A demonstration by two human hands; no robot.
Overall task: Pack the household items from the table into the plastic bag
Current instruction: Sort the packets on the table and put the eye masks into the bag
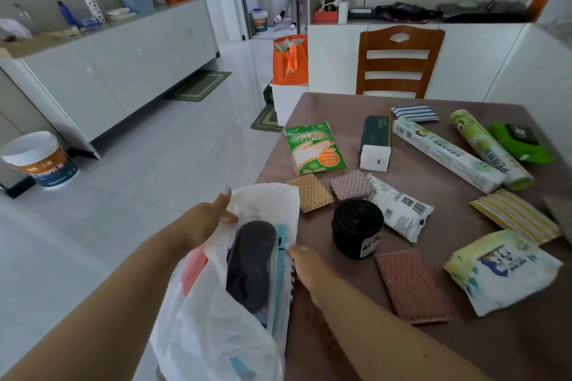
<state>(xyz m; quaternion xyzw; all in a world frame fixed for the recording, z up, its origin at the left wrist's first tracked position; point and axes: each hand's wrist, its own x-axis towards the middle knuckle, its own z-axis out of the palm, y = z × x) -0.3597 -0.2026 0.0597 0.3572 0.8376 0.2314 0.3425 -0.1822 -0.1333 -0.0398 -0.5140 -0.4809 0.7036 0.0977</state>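
A white plastic bag [216, 312] hangs open at the table's near left edge, with a dark insole-shaped item [252, 263] and other packs inside. My left hand [207, 219] grips the bag's far rim. My right hand [305, 266] is at the bag's right rim; its fingers are hidden, so the grip is unclear. On the brown table [464, 334] lie a black roll [357, 227], a green glove pack [314, 147], a white wipes pack [399, 207], a reddish cloth [411, 284], a tissue pack [501, 269], a long box [445, 153] and a green roll [489, 147].
A wooden chair [399, 62] stands at the table's far side. An orange bag [291, 60] sits on a white box left of it. A paint bucket [40, 159] is on the floor at left, near a long white cabinet [108, 71]. A person stands in the far doorway.
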